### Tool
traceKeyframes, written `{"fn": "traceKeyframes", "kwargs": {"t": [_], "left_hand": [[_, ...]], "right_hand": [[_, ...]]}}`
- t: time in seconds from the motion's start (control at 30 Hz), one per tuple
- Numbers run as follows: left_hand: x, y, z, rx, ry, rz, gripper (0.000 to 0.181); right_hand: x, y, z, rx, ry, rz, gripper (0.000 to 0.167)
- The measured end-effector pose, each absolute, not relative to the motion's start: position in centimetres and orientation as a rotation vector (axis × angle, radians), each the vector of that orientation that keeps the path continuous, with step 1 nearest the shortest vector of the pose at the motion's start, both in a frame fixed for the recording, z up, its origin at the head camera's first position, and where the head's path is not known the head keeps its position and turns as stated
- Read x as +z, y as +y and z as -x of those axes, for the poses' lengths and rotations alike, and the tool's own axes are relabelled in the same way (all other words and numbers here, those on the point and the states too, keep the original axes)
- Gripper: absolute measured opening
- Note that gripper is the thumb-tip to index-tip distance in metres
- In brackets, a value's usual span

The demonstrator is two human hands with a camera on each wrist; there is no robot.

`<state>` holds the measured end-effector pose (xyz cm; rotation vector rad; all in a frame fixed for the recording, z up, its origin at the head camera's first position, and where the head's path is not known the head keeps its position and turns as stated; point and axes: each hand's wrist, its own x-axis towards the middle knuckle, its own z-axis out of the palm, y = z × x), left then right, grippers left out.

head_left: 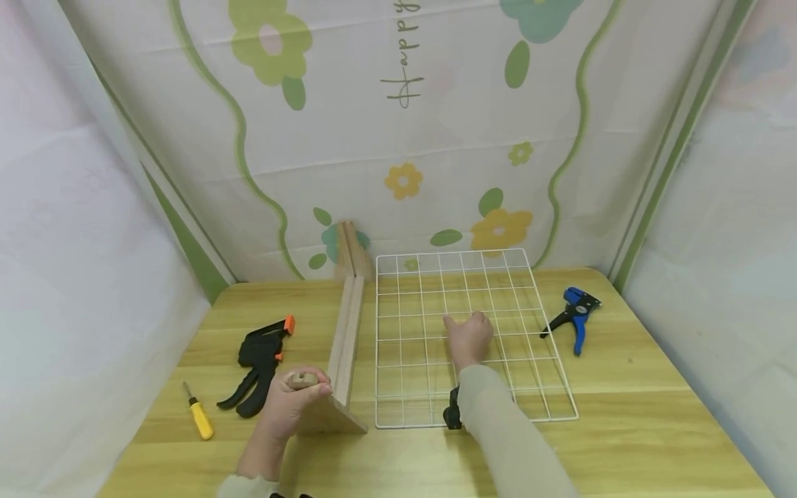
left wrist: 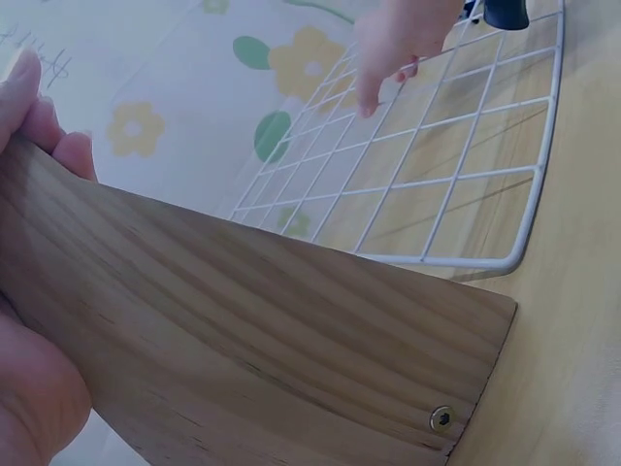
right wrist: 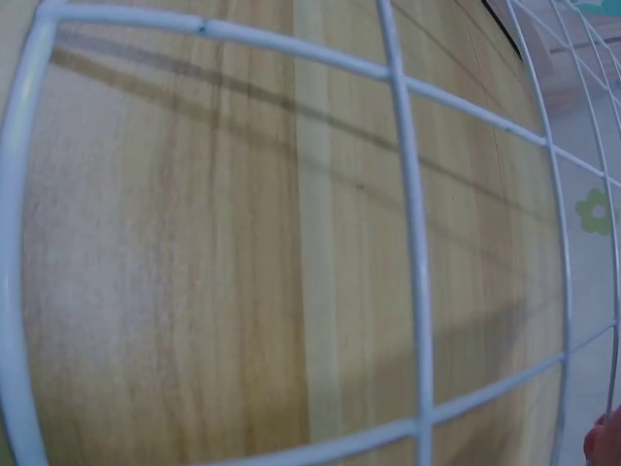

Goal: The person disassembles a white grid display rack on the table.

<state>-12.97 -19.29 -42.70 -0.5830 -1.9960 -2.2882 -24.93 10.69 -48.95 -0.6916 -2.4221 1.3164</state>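
Note:
My left hand grips the top of the near end board of a wooden rack. Two long slats run from that board to the far end piece. A screw head shows low on the board in the left wrist view. My right hand holds a white wire grid panel near its middle, fingers curled at a wire. The grid stands right of the rack, and its far edge overlaps the backdrop. In the right wrist view the grid's wires cast shadows on the tabletop; only a fingertip appears there.
Left of the rack lie a black clamp with orange tips and a yellow-handled screwdriver. Blue and black wire strippers rest right of the grid. A flowered cloth hangs behind the wooden table.

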Motion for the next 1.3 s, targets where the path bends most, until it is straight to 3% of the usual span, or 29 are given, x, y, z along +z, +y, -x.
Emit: {"fn": "traceKeyframes", "kwargs": {"t": [0.4, 0.67, 0.9, 1.3], "left_hand": [[-43.3, -19.1, 13.3, -2.340, -1.911, 0.734, 0.020], [-43.0, -19.2, 13.4, -2.313, -1.941, 0.736, 0.025], [-42.8, -19.1, 13.3, -2.294, -1.939, 0.750, 0.011], [-42.8, -19.3, 13.0, -2.291, -1.996, 0.658, 0.027]], "right_hand": [[-50.5, 11.1, 24.3, 1.329, -2.413, 0.669, 0.065], [-51.0, 11.2, 24.4, 1.276, -2.405, 0.624, 0.061], [-52.4, 11.2, 24.6, 1.310, -2.411, 0.618, 0.067], [-52.4, 10.6, 24.3, 1.266, -2.405, 0.619, 0.062]]}}
